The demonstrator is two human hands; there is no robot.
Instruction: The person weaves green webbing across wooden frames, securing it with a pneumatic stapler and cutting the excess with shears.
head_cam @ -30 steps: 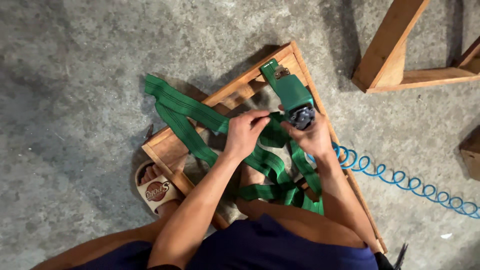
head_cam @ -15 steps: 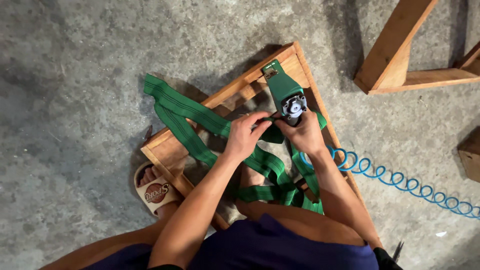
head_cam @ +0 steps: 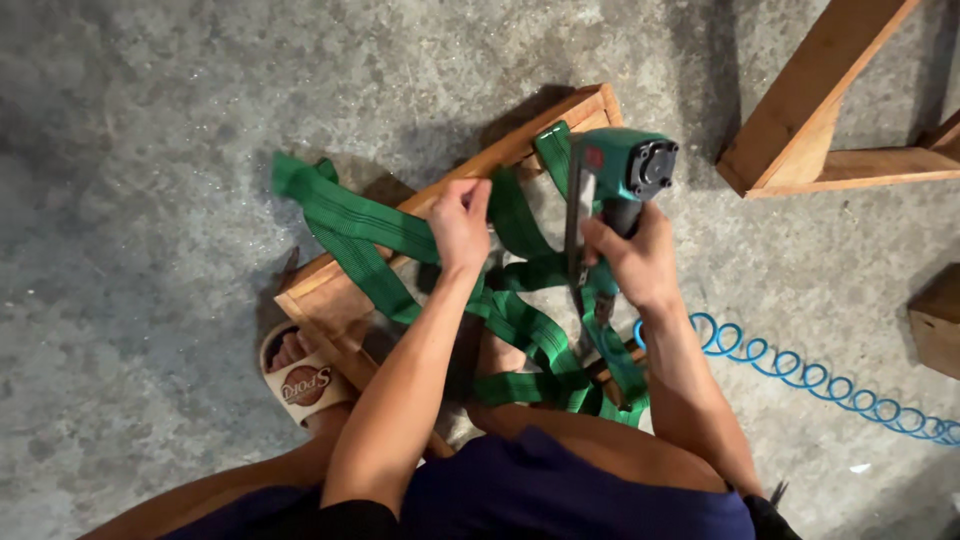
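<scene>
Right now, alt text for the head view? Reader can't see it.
Seen from above, a person's right hand grips a teal air stapler over a wooden frame on a concrete floor, while the left hand pinches green webbing against the frame's edge. More webbing crosses the frame, a blue coiled hose trails right, and a sandalled foot rests at the frame's corner.

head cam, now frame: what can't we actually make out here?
- Staple gun nose: hidden behind the tool body and right hand; contact with the green webbing cannot be told.
- Left hand fingertips: curled over the webbing at the wooden frame; the exact grip is unclear.
- Near frame rail: covered by forearms and knees.
- Blue coiled hose: runs off the right edge.
</scene>
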